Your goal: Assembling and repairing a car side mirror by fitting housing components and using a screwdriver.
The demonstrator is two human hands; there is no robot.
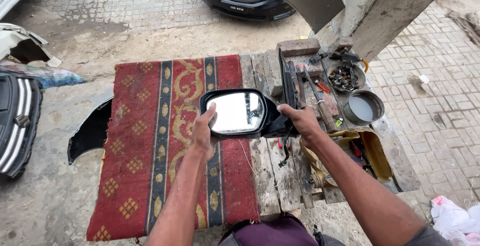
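Car side mirror (240, 113) held up over desk middle, above red rug's (150, 146) right edge. Left hand (204, 128) fingers clasp glass's left rim; right hand (300, 118) fingers wrapped round the black mount. Step looks like inspecting; turning it needs both grips firm.

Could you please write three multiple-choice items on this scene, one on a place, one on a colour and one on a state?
1. Where is the side mirror?
A. on the ground
B. held above the bench
C. inside a bowl

2. What is the main colour of the rug?
A. blue
B. green
C. red

3. How is the mirror held?
A. by both hands
B. by one hand
C. by neither

B: it is lifted over the wooden bench.
C: red with gold patterns.
A: left hand grips its outer edge, right hand its base.
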